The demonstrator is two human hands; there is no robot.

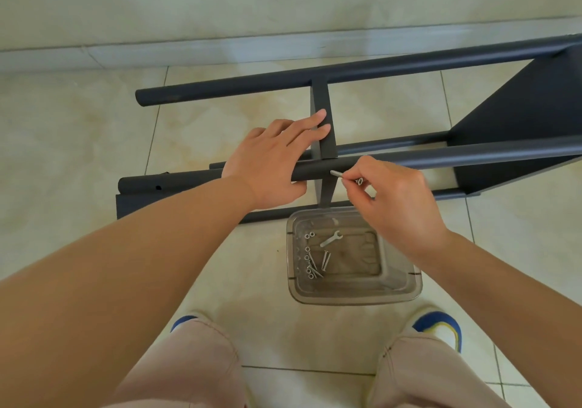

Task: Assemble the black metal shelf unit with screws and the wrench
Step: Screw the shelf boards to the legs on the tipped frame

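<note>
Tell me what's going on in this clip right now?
A person is putting together a black metal shelf unit that lies on its side on the tiled floor. The left hand rests flat across a near tube and the crosspiece, steadying them. The right hand pinches a screw and points its tip at the tube by the joint. The wrench lies unused with spare screws and nuts in a clear plastic tray below.
</note>
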